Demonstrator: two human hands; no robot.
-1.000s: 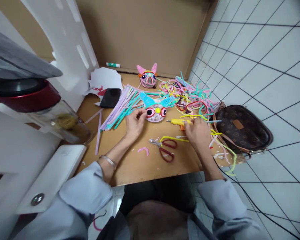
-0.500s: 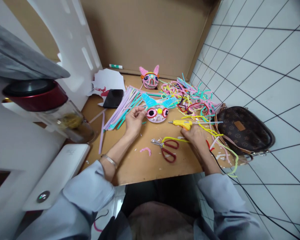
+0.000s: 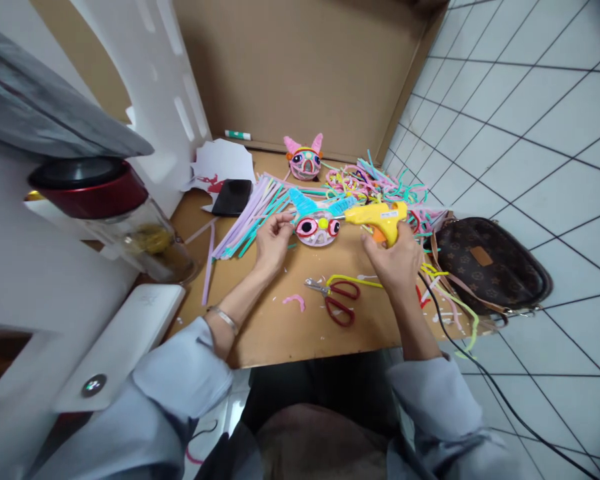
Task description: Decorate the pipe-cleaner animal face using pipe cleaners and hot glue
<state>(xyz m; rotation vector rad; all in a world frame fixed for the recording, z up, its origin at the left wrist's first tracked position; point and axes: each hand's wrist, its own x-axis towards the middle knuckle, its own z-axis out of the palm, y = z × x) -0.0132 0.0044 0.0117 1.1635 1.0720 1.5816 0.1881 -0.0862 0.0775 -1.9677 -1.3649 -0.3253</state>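
Observation:
A blue-eared animal head of pipe cleaners (image 3: 321, 235) rests on the table, with black-and-pink eyes ringed in red and a yellow nose. At its left edge, the thumb and fingertips of my left hand (image 3: 273, 243) pinch it. My right hand (image 3: 397, 261) grips a yellow hot glue gun (image 3: 373, 214) by the handle, raised above the table. The gun's nozzle points left, close to the head's right ear and eye; whether it touches cannot be told. Scissors (image 3: 325, 289) with red handles lie in front, beside a yellow pipe cleaner and a curved pink piece (image 3: 295, 302).
Behind stands a pink-eared head (image 3: 305, 162). Straight pipe cleaners (image 3: 250, 220) lie left, a tangled heap (image 3: 380, 183) right. A phone (image 3: 233, 197), a glass bottle (image 3: 155, 247) and a white device (image 3: 125, 347) are left; a brown bag (image 3: 490, 263) and the gun's cord right.
My right hand has lifted the glue gun off the table and brought its nozzle up and left to the blue-eared head. My left hand has stayed at the head's left edge.

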